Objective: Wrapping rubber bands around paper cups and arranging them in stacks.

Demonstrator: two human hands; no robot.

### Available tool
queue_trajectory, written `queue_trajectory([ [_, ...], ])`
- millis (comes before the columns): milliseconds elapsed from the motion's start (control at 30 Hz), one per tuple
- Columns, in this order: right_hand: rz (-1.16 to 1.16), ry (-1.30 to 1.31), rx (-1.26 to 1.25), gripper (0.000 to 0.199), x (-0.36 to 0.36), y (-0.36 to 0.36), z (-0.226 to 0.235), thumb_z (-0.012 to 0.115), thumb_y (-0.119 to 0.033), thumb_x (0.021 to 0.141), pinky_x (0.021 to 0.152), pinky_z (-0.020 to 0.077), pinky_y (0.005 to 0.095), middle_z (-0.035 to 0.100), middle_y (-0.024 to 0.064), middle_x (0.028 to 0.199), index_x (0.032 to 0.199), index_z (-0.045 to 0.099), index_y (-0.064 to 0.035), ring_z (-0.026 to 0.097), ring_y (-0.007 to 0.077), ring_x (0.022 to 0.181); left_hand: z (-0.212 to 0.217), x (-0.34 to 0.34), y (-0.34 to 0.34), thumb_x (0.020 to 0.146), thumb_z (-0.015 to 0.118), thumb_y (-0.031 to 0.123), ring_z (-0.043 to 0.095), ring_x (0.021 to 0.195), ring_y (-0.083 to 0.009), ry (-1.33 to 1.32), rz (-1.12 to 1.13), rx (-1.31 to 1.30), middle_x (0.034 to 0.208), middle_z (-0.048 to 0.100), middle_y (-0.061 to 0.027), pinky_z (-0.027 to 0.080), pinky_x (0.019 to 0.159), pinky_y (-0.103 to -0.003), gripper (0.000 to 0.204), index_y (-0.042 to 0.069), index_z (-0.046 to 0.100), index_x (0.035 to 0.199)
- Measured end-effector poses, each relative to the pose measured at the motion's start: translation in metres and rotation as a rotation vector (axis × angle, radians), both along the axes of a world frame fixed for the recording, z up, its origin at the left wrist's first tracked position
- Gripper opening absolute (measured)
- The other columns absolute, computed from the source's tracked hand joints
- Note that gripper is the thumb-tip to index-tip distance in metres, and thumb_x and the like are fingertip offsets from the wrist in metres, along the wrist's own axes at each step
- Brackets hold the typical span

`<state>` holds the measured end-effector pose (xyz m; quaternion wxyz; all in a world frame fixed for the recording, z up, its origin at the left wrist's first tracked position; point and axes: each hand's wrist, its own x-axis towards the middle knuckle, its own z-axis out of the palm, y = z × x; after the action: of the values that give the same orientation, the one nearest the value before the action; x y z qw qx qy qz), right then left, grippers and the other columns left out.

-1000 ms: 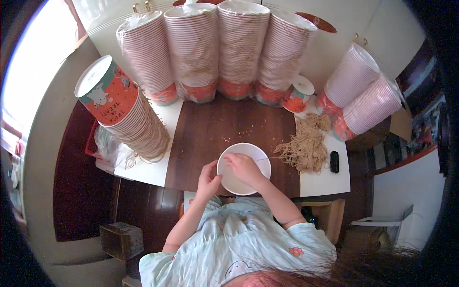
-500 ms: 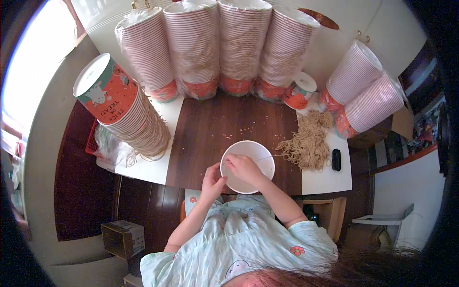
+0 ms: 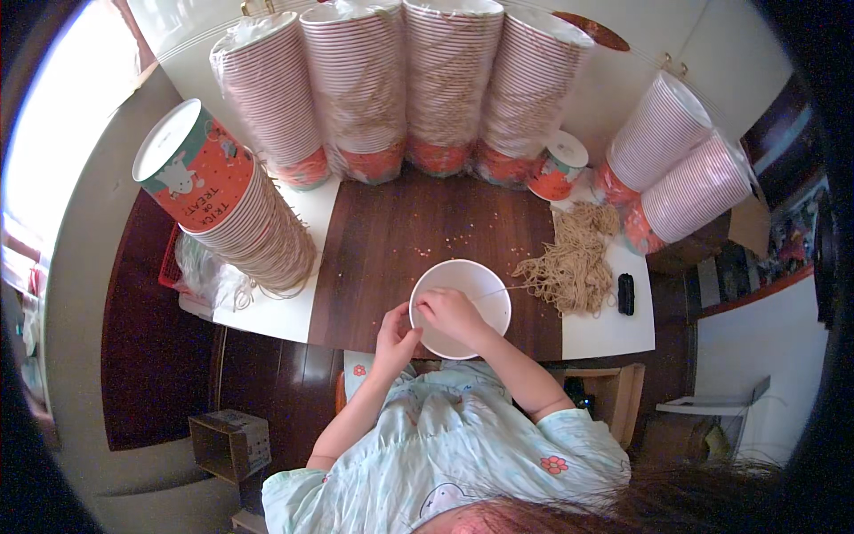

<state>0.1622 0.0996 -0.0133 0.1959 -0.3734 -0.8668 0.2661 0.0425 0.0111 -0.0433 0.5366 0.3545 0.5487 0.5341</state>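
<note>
A white paper bucket [image 3: 495,313] stands on the dark board with its mouth facing up. My left hand [image 3: 395,340] grips its left side, fingers outside the wall and thumb by the rim. Inside the mouth, near the left wall, my right hand [image 3: 452,315] has its fingers pinched together on a thin tan string [image 3: 495,293]. That string runs across the bucket and over the right rim to a tangled pile of tan strings [image 3: 583,267]. The fingertips of my right hand are partly hidden, and so is the string's end.
Tall plastic-wrapped bucket stacks [image 3: 360,89] line the back, with two more [image 3: 689,191] at the right. An upside-down stack with strings [image 3: 236,205] leans at the left. A single orange bucket [image 3: 558,169] and a black object [image 3: 626,295] are on the right. Small crumbs [image 3: 458,238] dot the board.
Almost nothing differs. My right hand has shifted very slightly inside the bucket; my left hand keeps its hold on the wall.
</note>
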Motion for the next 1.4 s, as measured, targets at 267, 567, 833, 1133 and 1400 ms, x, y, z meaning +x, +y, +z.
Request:
queue_trajectory([
  [267,-0.005,0.041,0.013,0.011,-0.002,0.001,0.001,0.053,-0.013,0.075,0.062,0.0457,0.0383,0.058,0.0124,0.072,0.075,0.059,-0.0038,0.057,0.0289,0.068,0.001,0.001,0.002,0.076,0.051,0.001,0.052,0.065,-0.0077,0.007,0.014,0.062,0.098,0.051,-0.0045,0.044,0.053,-0.021,0.043,0.003,0.040,0.117],
  [567,0.003,0.014,0.012,0.012,-0.003,0.001,-0.001,0.053,-0.014,0.076,0.063,0.0458,0.0387,0.059,0.0132,0.073,0.076,0.059,-0.0036,0.057,0.0297,0.069,0.011,-0.011,0.013,0.082,0.047,0.006,0.058,0.066,-0.0173,0.430,0.056,0.189,0.079,0.060,-0.0112,0.046,0.060,-0.028,0.021,0.000,0.055,0.100],
  [833,0.028,0.020,0.013,0.012,-0.004,0.002,-0.002,0.053,-0.015,0.076,0.064,0.0463,0.0381,0.059,0.0110,0.077,0.079,0.059,-0.0048,0.058,0.0280,0.072,0.014,-0.017,0.019,0.078,0.051,0.007,0.058,0.071,-0.0345,0.804,0.017,0.248,0.078,0.059,-0.0189,0.046,0.060,-0.038,0.011,0.001,0.056,0.085],
  [1133,0.013,-0.184,0.051,0.014,-0.003,-0.001,0.007,0.056,-0.022,0.072,0.059,0.0467,0.0352,0.061,0.0052,0.076,0.080,0.060,-0.0117,0.059,0.0220,0.070,-0.012,-0.083,0.018,0.074,0.039,0.006,0.056,0.073,-0.0210,-0.242,0.212,-0.035,0.083,0.060,-0.0130,0.045,0.065,-0.028,0.007,0.006,0.046,0.073],
  [1400,0.028,-0.186,-0.016,0.015,0.003,0.000,0.028,0.055,-0.025,0.073,0.056,0.0456,0.0363,0.060,0.0053,0.072,0.078,0.058,-0.0105,0.058,0.0235,0.065,0.050,-0.077,0.021,0.080,0.044,0.012,0.052,0.066,-0.0190,-0.818,-0.025,0.146,0.065,0.052,-0.0070,0.044,0.069,-0.031,0.009,0.008,0.045,0.072],
])
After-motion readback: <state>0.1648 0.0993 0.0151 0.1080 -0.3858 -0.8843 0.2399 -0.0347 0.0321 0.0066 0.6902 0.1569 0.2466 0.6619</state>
